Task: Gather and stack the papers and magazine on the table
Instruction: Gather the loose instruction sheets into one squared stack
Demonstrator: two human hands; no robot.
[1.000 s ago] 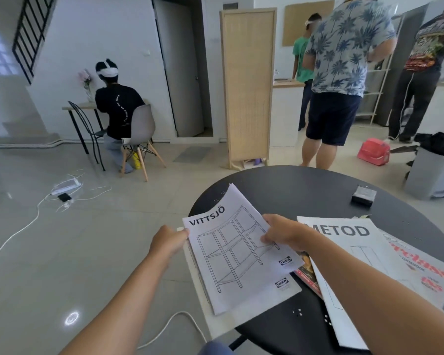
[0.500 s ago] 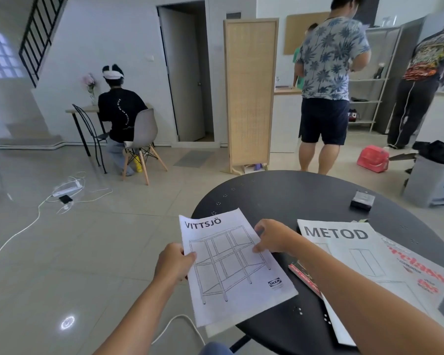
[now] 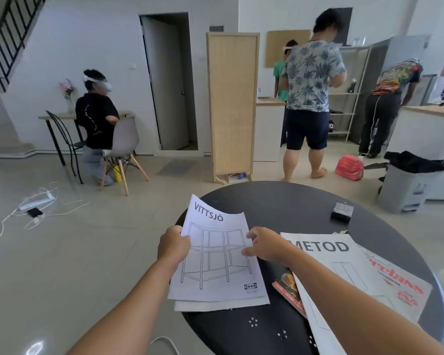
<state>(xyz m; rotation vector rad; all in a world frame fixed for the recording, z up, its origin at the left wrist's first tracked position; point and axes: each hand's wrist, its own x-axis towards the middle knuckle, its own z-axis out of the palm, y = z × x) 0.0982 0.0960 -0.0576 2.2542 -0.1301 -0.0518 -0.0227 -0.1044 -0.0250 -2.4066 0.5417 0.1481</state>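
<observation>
At the near left edge of a round black table (image 3: 280, 201), a person holds a white instruction booklet (image 3: 215, 254) headed VITTSJÖ, printed with a line drawing of a shelf unit. Left hand (image 3: 173, 245): closed on the booklet's left margin, thumb on the printed face, fingers hidden beneath. Right hand (image 3: 265, 244): pressed against the booklet's right margin with thumb and forefinger spread on the page; whether the fingers curl under the sheet cannot be told. The booklet's top edge curls upward and overhangs the table rim toward the floor. Directly beneath it lies a second white sheet (image 3: 221, 304), its lower edge and right corner showing past the booklet. To the right, under the person's right forearm, rests a larger booklet (image 3: 344, 267) headed METOD; it overlaps a magazine (image 3: 289, 288) with a red spine, of which only one corner shows, and a grey leaflet (image 3: 405, 285) with red lettering that extends toward the right edge of the table. A small dark box (image 3: 342, 211) sits apart from the papers on the far side of the tabletop. Background: a seated person (image 3: 96, 119) wearing a white headset faces a small desk at left; a tall wicker screen (image 3: 231, 108) stands behind the table; a standing person (image 3: 310, 93) in a patterned shirt faces away; a grey bin (image 3: 408, 190) with a black liner stands at right, and a red bag (image 3: 349, 167) lies on the floor.
</observation>
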